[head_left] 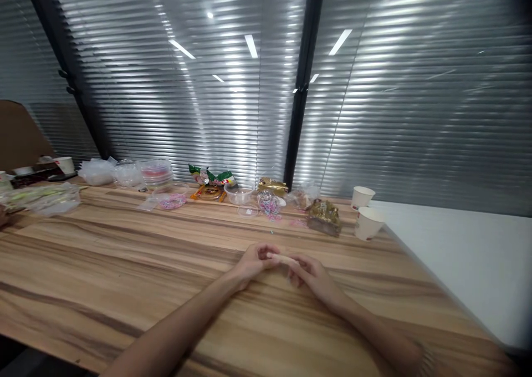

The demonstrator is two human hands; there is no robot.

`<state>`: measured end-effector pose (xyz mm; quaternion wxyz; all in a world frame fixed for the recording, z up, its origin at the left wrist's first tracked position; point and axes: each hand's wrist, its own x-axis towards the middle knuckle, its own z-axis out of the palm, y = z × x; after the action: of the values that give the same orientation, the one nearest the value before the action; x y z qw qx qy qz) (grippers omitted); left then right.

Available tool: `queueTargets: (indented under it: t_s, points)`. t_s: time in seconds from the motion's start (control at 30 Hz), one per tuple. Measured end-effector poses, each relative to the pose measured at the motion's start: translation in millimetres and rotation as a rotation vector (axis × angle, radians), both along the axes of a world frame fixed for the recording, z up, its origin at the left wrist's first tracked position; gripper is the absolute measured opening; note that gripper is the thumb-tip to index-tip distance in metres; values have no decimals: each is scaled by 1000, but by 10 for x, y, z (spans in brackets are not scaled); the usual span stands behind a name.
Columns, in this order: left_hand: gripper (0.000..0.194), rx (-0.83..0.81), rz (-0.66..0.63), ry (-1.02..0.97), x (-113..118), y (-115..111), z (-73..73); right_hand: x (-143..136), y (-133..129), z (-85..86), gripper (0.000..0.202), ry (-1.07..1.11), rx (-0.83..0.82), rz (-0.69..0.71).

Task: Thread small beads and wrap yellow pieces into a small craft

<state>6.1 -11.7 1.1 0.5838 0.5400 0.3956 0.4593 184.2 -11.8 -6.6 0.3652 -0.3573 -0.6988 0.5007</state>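
Note:
Both my hands meet above the wooden table, a little right of the middle of the view. Between their fingertips runs a short, pale, stick-like piece; its exact kind is too small and blurred to tell. My left hand pinches its left end between thumb and fingers. From the right, my right hand pinches the other end, its lower fingers curled and slightly smeared. Farther back, beyond the hands, lie a crumpled clear bag of pink and blue bits and a gold foil package.
Two white paper cups stand at the right, near a white surface. Along the back are a clear plastic bowl, green snack packets, stacked lids and plastic bags. Window blinds rise behind.

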Motion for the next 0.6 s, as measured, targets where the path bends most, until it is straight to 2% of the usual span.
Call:
queueTargets:
  t_s: [0.23, 0.6]
  points:
    - [30, 2, 22, 67, 15, -23, 38, -2, 7, -9, 44, 15, -8, 19]
    - [31, 26, -27, 75, 33, -51, 67, -11, 5, -11, 46, 18, -3, 27]
